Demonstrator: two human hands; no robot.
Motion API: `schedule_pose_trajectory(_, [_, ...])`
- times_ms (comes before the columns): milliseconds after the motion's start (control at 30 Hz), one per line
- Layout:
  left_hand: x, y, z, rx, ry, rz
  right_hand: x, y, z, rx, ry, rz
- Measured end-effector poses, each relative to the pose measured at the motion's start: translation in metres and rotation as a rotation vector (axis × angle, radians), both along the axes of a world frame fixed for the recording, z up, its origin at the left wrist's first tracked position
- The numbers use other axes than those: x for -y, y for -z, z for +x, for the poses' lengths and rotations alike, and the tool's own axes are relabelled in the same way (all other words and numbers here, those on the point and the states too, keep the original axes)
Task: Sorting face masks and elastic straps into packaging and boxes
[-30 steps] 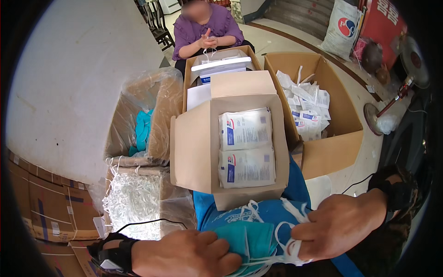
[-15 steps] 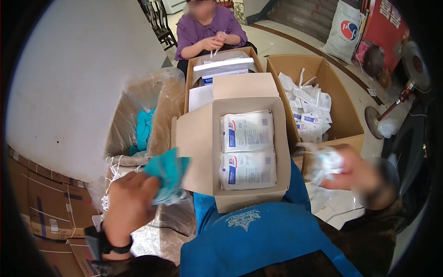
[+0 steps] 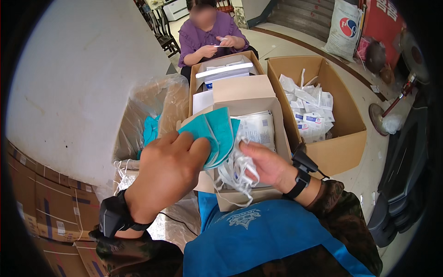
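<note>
My left hand [image 3: 177, 154] is closed on several teal folded face masks [image 3: 219, 131], held fanned over the left side of an open carton. Beside them my right hand [image 3: 267, 166] grips a tangled bunch of white straps [image 3: 237, 173] at the masks' lower right edge. Whether all the straps belong to these masks I cannot tell. Below both hands, the open carton [image 3: 247, 96] sits against my blue apron [image 3: 258, 231]. White printed packets [image 3: 258, 128] lie inside it, partly hidden by the masks and straps.
At left stands a plastic-lined box [image 3: 131, 117] with more teal masks [image 3: 151, 129]. A carton of loose white packets [image 3: 344, 111] is at right. Beyond another carton [image 3: 258, 62], a person in purple [image 3: 212, 37] handles something small and white. Stacked cartons [image 3: 50, 198] fill the lower left.
Both hands have come together over the middle carton. The masks moved right and up, the white straps moved left toward them. The person across has shifted their hands.
</note>
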State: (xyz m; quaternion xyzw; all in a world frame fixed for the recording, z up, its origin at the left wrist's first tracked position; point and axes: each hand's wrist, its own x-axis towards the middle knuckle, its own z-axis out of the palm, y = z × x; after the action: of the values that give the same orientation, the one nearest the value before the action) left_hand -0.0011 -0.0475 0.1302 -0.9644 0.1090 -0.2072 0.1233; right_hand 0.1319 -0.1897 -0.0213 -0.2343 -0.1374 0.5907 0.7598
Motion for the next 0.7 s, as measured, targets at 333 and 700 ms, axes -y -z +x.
schedule_pose_trajectory(333, [0.002, 0.008, 0.007, -0.095, -0.113, -0.07, 0.041, -0.037, -0.015, 0.494, -0.337, -0.19])
schedule_pose_trajectory(700, [0.016, 0.032, -0.012, -0.444, 0.063, -0.395, 0.075, -0.101, -0.004, 2.57, 0.387, -0.038])
